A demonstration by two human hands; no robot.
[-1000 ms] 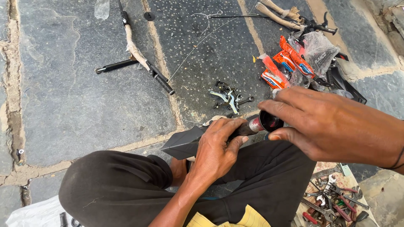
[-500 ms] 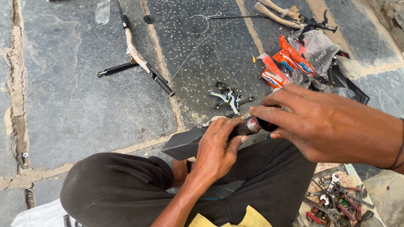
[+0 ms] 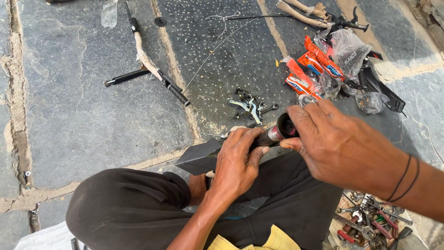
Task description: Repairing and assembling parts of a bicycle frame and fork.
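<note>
Centrally, above the person's dark-trousered knee, the left hand point(image 3: 236, 159) is clenched around a short black tube point(image 3: 273, 134), while the right hand's point(image 3: 342, 148) fingers pinch its open end. Beyond lies a stone floor point(image 3: 74, 106): metal brake parts point(image 3: 252, 105) sit near, orange packets point(image 3: 310, 69) crowd the right edge, and open room remains to the left.

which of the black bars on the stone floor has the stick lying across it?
The left, unattached black bar by the pale stick: the stick crosses its right end. The other black grip continues from the stick's lower end; nothing lies over it.
</note>
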